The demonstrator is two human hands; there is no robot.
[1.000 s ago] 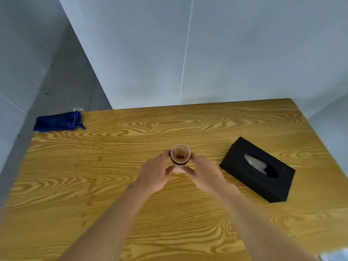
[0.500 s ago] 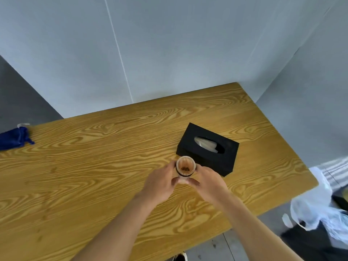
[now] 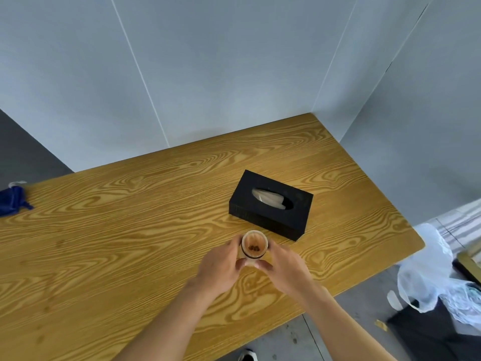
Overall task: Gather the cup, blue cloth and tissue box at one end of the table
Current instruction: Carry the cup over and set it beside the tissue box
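Observation:
A small clear cup (image 3: 254, 246) with a dark band and brown residue inside is held between both hands above the wooden table (image 3: 130, 243). My left hand (image 3: 220, 267) wraps its left side and my right hand (image 3: 287, 267) its right side. The black tissue box (image 3: 270, 204), a white tissue showing in its slot, lies just behind and right of the cup. The blue cloth (image 3: 11, 201) lies at the table's far left edge, partly cut off by the frame.
Grey walls close the table's far side and right corner. A white plastic bag (image 3: 426, 272) and dark objects lie on the floor to the right. A shoe tip (image 3: 247, 355) shows below the table's near edge.
Both hands have carried the cup to the right, from the table's middle to right beside the tissue box. The view has swung right, pushing the blue cloth to the left edge.

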